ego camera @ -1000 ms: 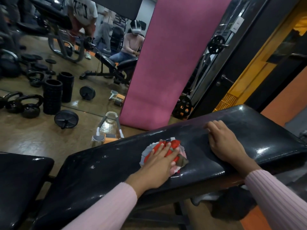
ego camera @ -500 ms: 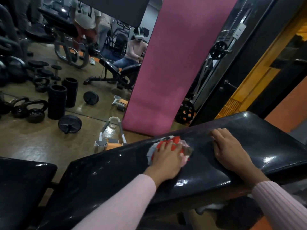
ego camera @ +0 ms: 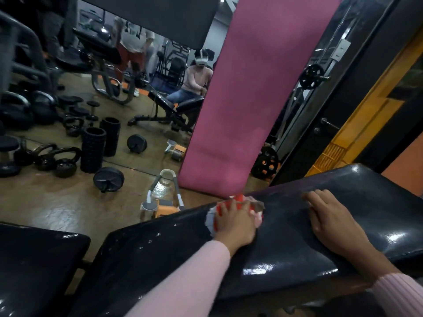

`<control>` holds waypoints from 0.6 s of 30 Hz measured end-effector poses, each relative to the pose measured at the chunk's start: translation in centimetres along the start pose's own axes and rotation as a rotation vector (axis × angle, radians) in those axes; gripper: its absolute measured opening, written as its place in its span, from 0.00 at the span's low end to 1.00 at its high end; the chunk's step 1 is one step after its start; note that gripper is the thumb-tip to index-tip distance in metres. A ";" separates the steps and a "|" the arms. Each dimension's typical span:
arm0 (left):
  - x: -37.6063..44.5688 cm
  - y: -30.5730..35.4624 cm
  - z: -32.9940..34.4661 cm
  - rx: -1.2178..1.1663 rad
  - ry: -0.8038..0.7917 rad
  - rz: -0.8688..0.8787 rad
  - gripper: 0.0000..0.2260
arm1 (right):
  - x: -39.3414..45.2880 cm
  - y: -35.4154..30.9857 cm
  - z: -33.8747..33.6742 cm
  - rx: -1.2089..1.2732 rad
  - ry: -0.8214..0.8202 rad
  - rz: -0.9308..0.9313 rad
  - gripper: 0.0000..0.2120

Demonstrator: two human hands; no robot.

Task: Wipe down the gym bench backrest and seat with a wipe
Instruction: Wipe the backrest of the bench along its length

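The black padded backrest [ego camera: 286,248] runs across the lower frame, tilted up to the right. The black seat [ego camera: 34,266] lies at the lower left, apart from it by a gap. My left hand [ego camera: 235,223] presses a red, white and grey wipe [ego camera: 238,199] flat against the backrest's far edge, fingers straight. My right hand [ego camera: 329,220] rests palm down on the backrest to the right of the wipe, fingers spread and holding nothing.
A pink mat [ego camera: 247,99] leans upright against the mirror behind the bench. An orange and white ab roller [ego camera: 162,204] lies on the floor just past the backrest. Kettlebells [ego camera: 57,161], foam rollers [ego camera: 93,149] and weight plates [ego camera: 108,179] sit at the left.
My left hand has slid the wipe away from me, from mid-backrest to its far edge. My right hand has stayed in place.
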State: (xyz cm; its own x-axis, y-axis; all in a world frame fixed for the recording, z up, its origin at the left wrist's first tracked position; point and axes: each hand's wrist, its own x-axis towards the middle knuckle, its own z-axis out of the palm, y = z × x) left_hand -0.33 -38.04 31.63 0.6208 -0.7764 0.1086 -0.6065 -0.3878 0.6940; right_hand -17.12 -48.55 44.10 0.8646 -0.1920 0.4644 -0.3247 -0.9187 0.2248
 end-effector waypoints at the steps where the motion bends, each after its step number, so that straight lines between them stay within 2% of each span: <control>1: 0.2 0.6 -0.1 -0.004 0.009 0.031 0.21 | 0.0 0.0 0.0 0.001 0.000 -0.005 0.10; 3: 1.0 0.7 -0.5 -0.029 0.002 -0.012 0.21 | 0.1 0.1 0.0 -0.008 -0.014 -0.015 0.10; 8: 1.4 -1.4 -1.2 -0.086 -0.028 -0.244 0.21 | 0.1 -0.3 -0.1 -0.006 0.007 0.004 0.11; 10: 0.1 -0.6 -0.9 -0.062 -0.013 -0.222 0.22 | 0.1 -0.4 -0.1 -0.005 0.011 0.014 0.14; 14: -0.6 2.2 -0.3 -0.038 -0.028 -0.005 0.22 | 0.0 -0.4 -0.2 -0.008 0.000 0.023 0.17; 16: 1.3 1.5 -0.8 -0.065 -0.046 0.000 0.22 | 0.1 -0.5 -0.3 0.006 -0.002 0.028 0.16; 18: 2.3 -0.3 -1.0 -0.073 -0.062 -0.081 0.21 | 0.0 -0.5 -0.2 0.010 -0.009 0.027 0.16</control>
State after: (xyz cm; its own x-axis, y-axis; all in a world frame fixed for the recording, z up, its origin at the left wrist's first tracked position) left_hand 1.78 -39.21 32.44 0.6332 -0.7740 0.0077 -0.5163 -0.4149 0.7491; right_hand -16.99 -48.03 44.16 0.8587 -0.2200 0.4629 -0.3444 -0.9166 0.2032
